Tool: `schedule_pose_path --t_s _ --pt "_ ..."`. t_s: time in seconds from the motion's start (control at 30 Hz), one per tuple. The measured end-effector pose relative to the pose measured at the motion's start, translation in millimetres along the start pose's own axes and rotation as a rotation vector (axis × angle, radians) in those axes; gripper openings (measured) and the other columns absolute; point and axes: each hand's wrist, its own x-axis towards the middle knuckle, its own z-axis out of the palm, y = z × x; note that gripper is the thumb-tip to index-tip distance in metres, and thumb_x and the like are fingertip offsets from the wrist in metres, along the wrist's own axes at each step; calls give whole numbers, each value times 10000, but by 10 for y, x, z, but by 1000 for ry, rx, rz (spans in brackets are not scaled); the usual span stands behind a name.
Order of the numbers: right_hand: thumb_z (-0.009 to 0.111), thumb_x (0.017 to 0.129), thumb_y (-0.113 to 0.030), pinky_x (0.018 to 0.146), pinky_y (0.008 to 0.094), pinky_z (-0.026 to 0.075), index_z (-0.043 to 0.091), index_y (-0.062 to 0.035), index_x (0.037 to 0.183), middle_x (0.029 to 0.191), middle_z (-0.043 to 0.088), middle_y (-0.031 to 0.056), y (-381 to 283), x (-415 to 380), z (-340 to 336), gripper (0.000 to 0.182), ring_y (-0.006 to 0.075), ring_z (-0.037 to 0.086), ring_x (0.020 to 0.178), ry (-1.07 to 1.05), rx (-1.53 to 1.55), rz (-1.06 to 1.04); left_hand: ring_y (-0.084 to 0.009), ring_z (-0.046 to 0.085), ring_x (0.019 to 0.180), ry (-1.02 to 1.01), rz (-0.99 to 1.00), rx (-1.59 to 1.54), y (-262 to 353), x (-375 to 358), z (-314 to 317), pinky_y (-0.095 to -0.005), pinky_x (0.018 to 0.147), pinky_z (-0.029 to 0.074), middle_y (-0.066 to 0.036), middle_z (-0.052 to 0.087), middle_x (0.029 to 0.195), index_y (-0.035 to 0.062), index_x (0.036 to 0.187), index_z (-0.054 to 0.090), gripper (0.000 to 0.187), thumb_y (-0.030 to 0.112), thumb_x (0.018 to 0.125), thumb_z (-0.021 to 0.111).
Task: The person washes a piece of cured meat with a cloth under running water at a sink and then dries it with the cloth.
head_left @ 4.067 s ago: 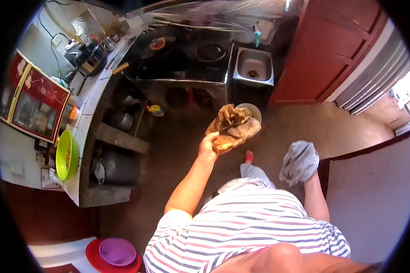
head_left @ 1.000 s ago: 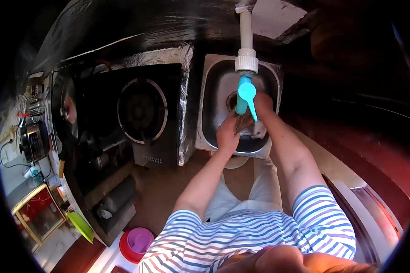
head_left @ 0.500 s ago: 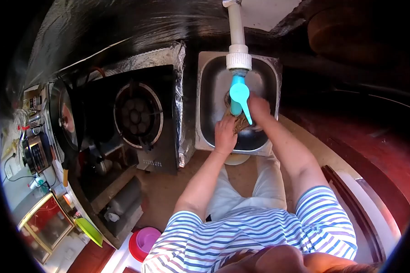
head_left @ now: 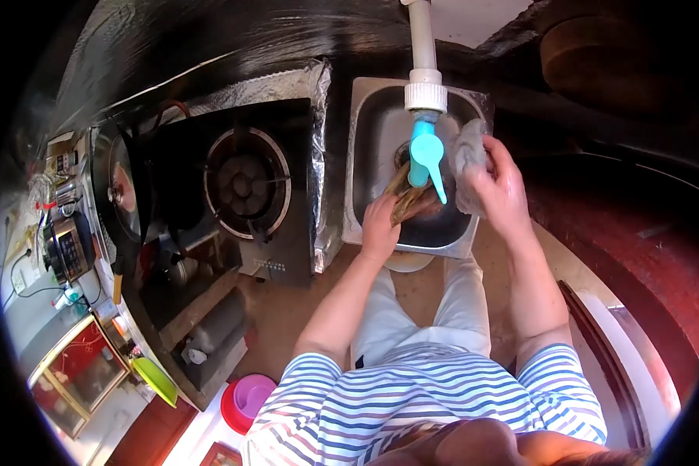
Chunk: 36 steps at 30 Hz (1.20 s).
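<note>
Over the metal sink (head_left: 363, 227), my left hand (head_left: 380, 225) grips a bundle of brownish strips (head_left: 406, 203) near the basin's front left. My right hand (head_left: 505, 186) is at the sink's right rim, its fingers closed on a greyish-white cloth (head_left: 469, 165) that hangs over the rim. Between the two hands, a turquoise tap (head_left: 426, 152) on a white pipe (head_left: 423, 43) hides part of the basin and of the bundle's far end.
A black gas stove (head_left: 248, 186) stands left of the sink, with crumpled foil (head_left: 321, 163) along its edge. A pan with a glass lid (head_left: 120, 190) is farther left. Pink and red basins (head_left: 248, 396) lie low at the left. A red surface (head_left: 645, 233) extends on the right.
My right hand has moved from inside the sink to its right rim and now holds the greyish-white cloth. My left hand still grips the bundle. The whole view has shifted slightly.
</note>
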Motion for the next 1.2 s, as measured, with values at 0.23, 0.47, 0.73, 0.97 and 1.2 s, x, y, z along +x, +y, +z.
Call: schedule_pose_path --t_s 0.23,0.47,0.73,0.97,1.2 --pt "672 760 -254 607 393 491 425 -2 1155 838 585 220 -536 -38 415 530 406 584 748 -5 -560 -425 -358 480 1033 -43 18 28 46 111 64 -426 883 382 -167 529 1082 32 1072 513 452 -53 633 581" --pt "651 758 -184 588 408 480 432 4 1100 844 592 191 -496 58 364 448 374 585 719 -78 -553 -494 -349 497 1012 -19 47 -2 -61 153 200 -409 853 414 -147 541 1067 65 1057 528 416 -38 661 602" --pt "676 736 -178 639 392 489 449 -27 1138 884 596 197 -480 69 350 486 379 588 784 -103 -475 -430 -333 491 1041 -110 -238 -40 97 398 123 -393 867 414 -147 543 1084 40 1076 532 446 -38 641 590" --pt "615 757 -156 667 358 482 552 1 1010 925 601 175 419 49 286 305 323 603 767 -26 -269 -144 -355 512 974 -102 -173 80 137 438 161 -411 815 439 -144 537 1075 36 1035 535 385 15 658 607" --pt "539 776 -232 620 433 482 593 -55 878 830 606 166 1153 27 738 211 324 605 729 -217 -884 -174 -361 514 930 -72 -123 54 96 278 296 -448 759 426 -168 530 1015 27 862 548 179 93 700 590"
